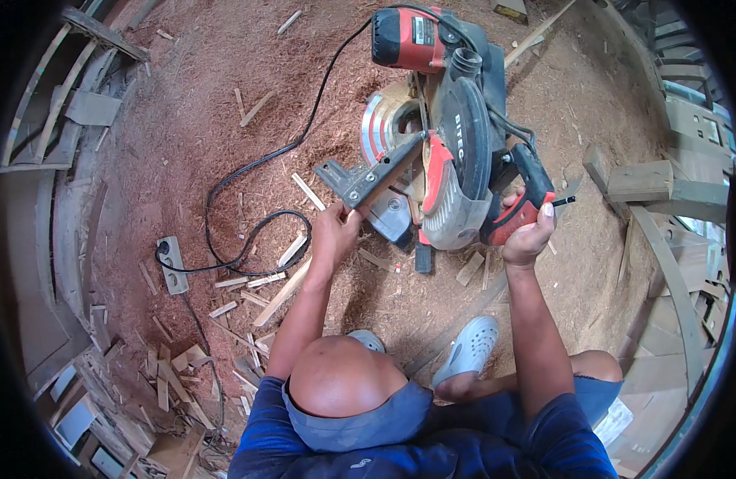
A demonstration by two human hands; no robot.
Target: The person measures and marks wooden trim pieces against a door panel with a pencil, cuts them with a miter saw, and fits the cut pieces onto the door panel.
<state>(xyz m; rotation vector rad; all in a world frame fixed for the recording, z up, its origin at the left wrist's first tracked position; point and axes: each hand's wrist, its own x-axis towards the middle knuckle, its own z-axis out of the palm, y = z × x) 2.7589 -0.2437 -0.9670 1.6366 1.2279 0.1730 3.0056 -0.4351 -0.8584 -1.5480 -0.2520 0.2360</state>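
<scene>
A red and black miter saw stands on the ground in front of me, with its blade guard low over the base. My right hand is wrapped round the saw's red and black handle. A thin black pen-like stick pokes out beside its fingers. At the left end of the metal fence, my left hand is closed with its fingertips against the metal. The fence hides part of those fingers, and whatever they may hold cannot be made out.
Sawdust and loose wood offcuts cover the ground. A black cord loops from the saw to a white power strip on the left. Wooden frames stand at the right, and more timber pieces lie at the lower left.
</scene>
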